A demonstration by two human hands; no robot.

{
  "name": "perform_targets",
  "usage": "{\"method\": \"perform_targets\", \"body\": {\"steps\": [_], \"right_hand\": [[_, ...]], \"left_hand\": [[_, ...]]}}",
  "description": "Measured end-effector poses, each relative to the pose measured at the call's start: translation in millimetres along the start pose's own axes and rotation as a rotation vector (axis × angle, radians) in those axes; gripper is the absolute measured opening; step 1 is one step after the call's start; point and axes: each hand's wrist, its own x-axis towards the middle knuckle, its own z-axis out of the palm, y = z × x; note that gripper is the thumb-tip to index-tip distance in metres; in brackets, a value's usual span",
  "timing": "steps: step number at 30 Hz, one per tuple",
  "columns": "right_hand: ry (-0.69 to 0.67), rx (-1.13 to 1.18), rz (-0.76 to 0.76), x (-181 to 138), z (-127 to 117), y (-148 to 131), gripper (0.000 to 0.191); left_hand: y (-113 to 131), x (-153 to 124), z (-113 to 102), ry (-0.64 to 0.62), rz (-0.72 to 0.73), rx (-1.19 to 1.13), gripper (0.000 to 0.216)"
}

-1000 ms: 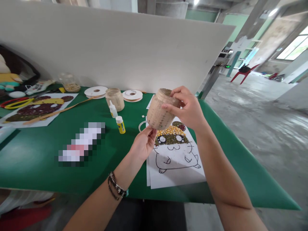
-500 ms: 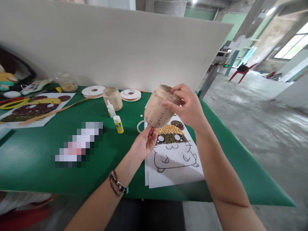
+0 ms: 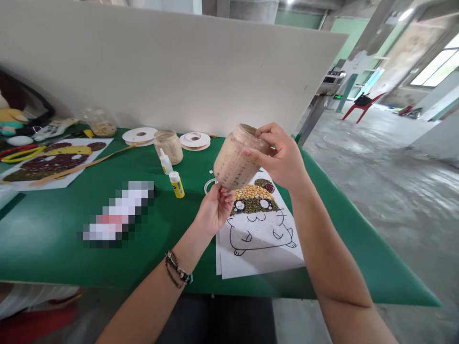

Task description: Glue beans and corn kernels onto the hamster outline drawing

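A beige, rough-coated jar (image 3: 236, 160) is held up over the table, its mouth tilted up and to the right. My right hand (image 3: 281, 155) grips it near the rim, thumb on the outer side and fingers at the mouth. Under the jar's lower end, my left hand (image 3: 216, 209) has curled fingers against the base; the fingertips are partly hidden. Below lies a hamster drawing (image 3: 261, 231) on white paper, its top covered with yellow kernels and green beans. A white tape ring (image 3: 208, 186) shows partly behind my left hand.
A second beige jar (image 3: 174, 150) stands between two white ribbon spools (image 3: 139, 135). Nearer are two glue bottles (image 3: 177, 185) and a pixelated object (image 3: 120, 210). At the left lie another bean picture (image 3: 57, 160) and yellow-handled scissors (image 3: 25, 155). A white board (image 3: 172, 71) closes the back.
The jar has shifted very slightly up and left in my hands. Both hands keep nearly the same hold, and the things on the table stay put.
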Motion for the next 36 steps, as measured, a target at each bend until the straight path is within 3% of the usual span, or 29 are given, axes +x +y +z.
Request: {"method": "perform_targets", "body": {"steps": [6, 12, 18, 21, 25, 26, 29, 33, 36], "right_hand": [[0.001, -0.023, -0.009, -1, -3, -2, 0.028], [0.055, -0.058, -0.026, 0, -10, 1, 0.027], [0.006, -0.058, -0.039, -1, -9, -2, 0.025], [-0.083, -0.086, -0.060, -2, -6, -4, 0.030], [-0.231, -0.082, -0.120, -3, -1, -8, 0.026], [-0.263, -0.067, -0.135, -4, 0, -8, 0.025], [-0.310, -0.022, -0.158, -5, 3, -10, 0.026], [-0.287, 0.003, -0.163, -7, 5, -11, 0.026], [-0.287, -0.026, -0.152, -7, 6, -12, 0.025]], "left_hand": [[10, -2, -4, 0.010, -0.028, -0.038, 0.035], [18, -25, -10, -0.004, -0.075, -0.034, 0.039], [27, -53, 10, -0.075, -0.022, 0.054, 0.039], [38, -57, 30, -0.189, 0.190, 0.384, 0.034], [54, -40, 60, -0.384, 0.695, 0.710, 0.033], [57, -34, 66, -0.426, 0.756, 0.789, 0.032], [59, -18, 80, -0.491, 0.762, 1.009, 0.036], [57, -15, 83, -0.524, 0.693, 1.067, 0.039], [57, -18, 77, -0.613, 0.794, 1.239, 0.035]]}}
